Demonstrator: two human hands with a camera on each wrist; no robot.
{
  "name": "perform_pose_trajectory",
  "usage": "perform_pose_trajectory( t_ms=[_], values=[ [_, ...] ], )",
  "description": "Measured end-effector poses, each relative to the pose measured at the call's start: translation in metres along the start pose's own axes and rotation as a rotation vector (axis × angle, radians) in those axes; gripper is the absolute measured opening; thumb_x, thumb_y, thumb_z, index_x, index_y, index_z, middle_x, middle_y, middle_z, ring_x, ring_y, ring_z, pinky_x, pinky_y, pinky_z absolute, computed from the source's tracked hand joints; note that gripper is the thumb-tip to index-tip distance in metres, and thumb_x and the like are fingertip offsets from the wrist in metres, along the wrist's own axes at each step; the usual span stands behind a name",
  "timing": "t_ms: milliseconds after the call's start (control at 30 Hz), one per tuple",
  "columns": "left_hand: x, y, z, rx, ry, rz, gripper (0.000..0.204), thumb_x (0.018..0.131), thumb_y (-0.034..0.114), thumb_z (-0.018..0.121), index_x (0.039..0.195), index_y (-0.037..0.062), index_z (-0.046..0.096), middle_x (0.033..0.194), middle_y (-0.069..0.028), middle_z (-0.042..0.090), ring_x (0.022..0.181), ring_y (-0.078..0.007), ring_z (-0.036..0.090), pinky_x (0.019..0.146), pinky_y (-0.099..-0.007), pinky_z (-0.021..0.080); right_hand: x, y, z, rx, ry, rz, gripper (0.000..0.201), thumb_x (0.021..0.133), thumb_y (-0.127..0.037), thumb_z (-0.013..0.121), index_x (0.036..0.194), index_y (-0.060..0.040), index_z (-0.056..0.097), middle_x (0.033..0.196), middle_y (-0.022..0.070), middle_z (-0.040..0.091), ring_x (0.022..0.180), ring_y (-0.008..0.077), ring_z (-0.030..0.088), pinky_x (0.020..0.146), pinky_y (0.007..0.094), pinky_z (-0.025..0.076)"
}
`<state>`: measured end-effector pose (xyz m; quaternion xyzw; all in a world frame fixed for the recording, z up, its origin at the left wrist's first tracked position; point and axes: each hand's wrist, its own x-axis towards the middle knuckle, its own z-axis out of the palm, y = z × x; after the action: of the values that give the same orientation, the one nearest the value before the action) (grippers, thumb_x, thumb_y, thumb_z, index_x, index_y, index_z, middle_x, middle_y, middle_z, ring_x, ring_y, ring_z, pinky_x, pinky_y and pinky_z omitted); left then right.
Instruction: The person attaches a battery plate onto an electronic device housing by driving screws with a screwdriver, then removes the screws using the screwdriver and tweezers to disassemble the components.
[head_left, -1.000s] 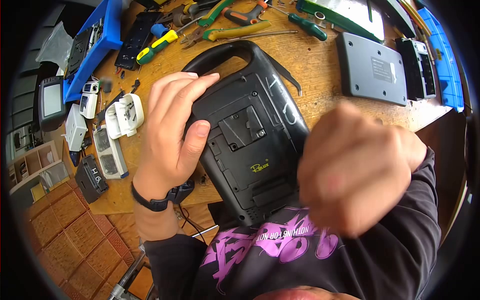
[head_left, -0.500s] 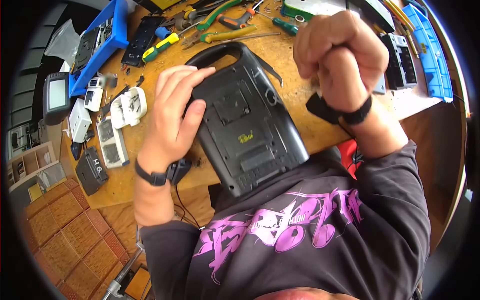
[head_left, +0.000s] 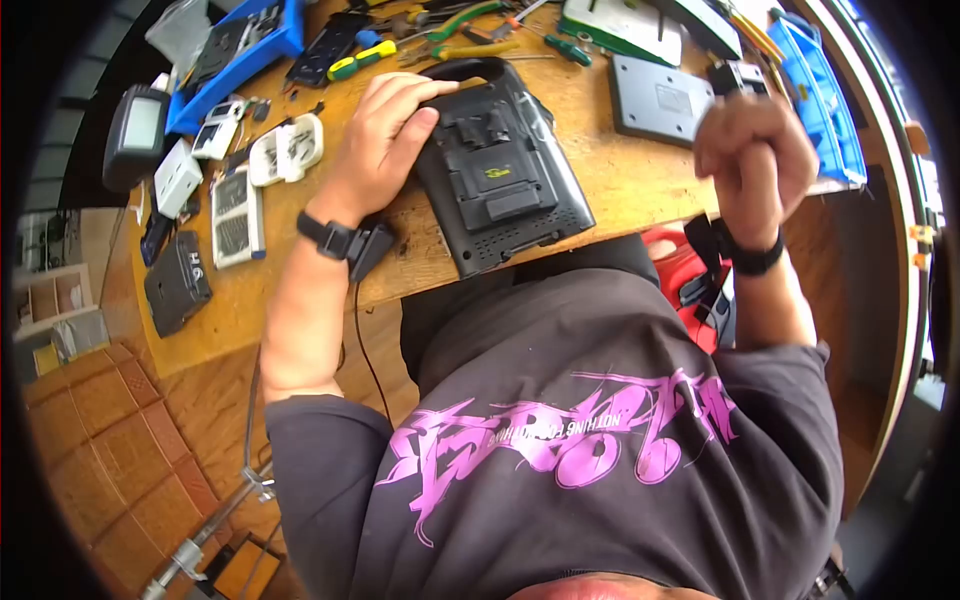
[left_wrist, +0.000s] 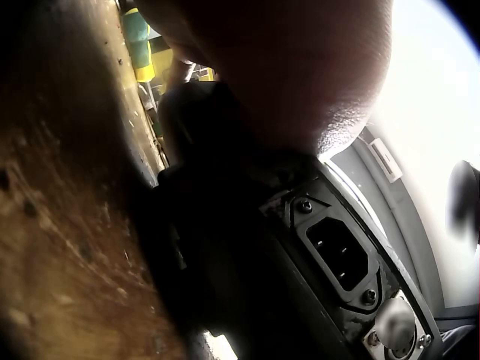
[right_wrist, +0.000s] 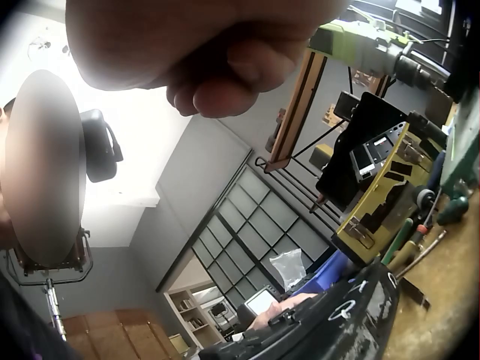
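A black charger-like device with yellow lettering lies face up at the table's front edge. My left hand rests on its upper left side, fingers extended toward the handle and thumb by the face. The left wrist view shows this hand above a power socket in the device's side. Raised to the right, clear of the device, my right hand is a fist. In the right wrist view its fingers are curled, with no object visible in them; the device appears below.
Pliers, screwdrivers and a blue bin lie behind. White and grey casings are at the left. A flat grey box and blue tray are at the right. A cable hangs off the front edge.
The head view has shifted, showing more of the shirt. My right hand moved from over the device's lower right side to a raised fist at the right. My left hand stayed on the device.
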<state>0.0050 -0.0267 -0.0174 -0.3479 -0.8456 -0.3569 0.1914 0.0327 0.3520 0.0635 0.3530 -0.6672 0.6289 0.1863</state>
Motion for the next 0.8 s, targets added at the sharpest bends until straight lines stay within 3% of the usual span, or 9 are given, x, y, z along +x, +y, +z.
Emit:
perform_pose_trajectory(
  t_ms=[100,267,400,667,767,800],
  values=[
    [0.0,-0.001,-0.003,-0.044,0.073,-0.035,0.037,0.114,0.025,0.051,0.13,-0.001,0.073,0.123,-0.015,0.074,0.124,-0.0325,0.064,0.11,-0.0421,0.047,-0.031,-0.01,-0.003,-0.009,-0.05,0.13,0.021,0.089,0.011,0.038,0.085,0.0046,0.057,0.071,0.0106,0.061,0.055,0.0104,0.049,0.052,0.0262,0.039],
    [0.0,-0.01,-0.01,-0.029,0.231,-0.018,0.037,0.116,0.022,0.048,0.121,-0.0008,0.077,0.109,-0.0131,0.078,0.108,-0.0245,0.071,0.102,-0.0377,0.051,-0.049,-0.02,-0.009,-0.067,-0.069,0.245,0.023,0.09,0.011,0.037,0.088,0.0036,0.059,0.072,0.0084,0.062,0.055,0.008,0.05,0.051,0.0242,0.04],
    [-0.005,-0.008,-0.01,-0.057,0.236,-0.06,0.04,0.116,0.022,0.047,0.112,-0.0022,0.078,0.099,-0.0122,0.077,0.099,-0.0263,0.072,0.098,-0.0387,0.052,-0.057,-0.017,-0.012,-0.098,-0.068,0.333,0.023,0.092,0.01,0.039,0.088,0.0021,0.06,0.072,0.0064,0.062,0.055,0.0074,0.05,0.051,0.0242,0.041],
    [0.0,0.0,-0.009,-0.037,0.222,-0.067,0.032,0.112,0.013,0.051,0.109,-0.0034,0.078,0.098,-0.0129,0.076,0.097,-0.027,0.071,0.094,-0.0388,0.053,-0.037,-0.011,-0.012,-0.126,-0.043,0.288,0.023,0.089,0.011,0.039,0.084,0.0019,0.06,0.067,0.0053,0.061,0.054,0.0069,0.049,0.051,0.0236,0.041],
    [0.001,0.003,-0.009,-0.036,0.218,-0.076,0.031,0.112,0.012,0.051,0.108,-0.0035,0.077,0.098,-0.0129,0.076,0.097,-0.027,0.07,0.094,-0.0387,0.053,-0.023,-0.009,-0.013,-0.132,-0.04,0.283,0.022,0.09,0.01,0.041,0.085,0.0024,0.061,0.068,0.0052,0.063,0.055,0.0076,0.053,0.052,0.024,0.044],
    [0.001,0.005,-0.009,-0.045,0.22,-0.091,0.031,0.112,0.012,0.051,0.108,-0.0035,0.077,0.098,-0.0129,0.076,0.098,-0.027,0.07,0.094,-0.0387,0.053,-0.013,-0.009,-0.011,-0.165,-0.105,0.359,0.021,0.09,0.009,0.043,0.086,0.0027,0.062,0.07,0.0053,0.064,0.057,0.0081,0.057,0.054,0.0243,0.046]
  ],
)
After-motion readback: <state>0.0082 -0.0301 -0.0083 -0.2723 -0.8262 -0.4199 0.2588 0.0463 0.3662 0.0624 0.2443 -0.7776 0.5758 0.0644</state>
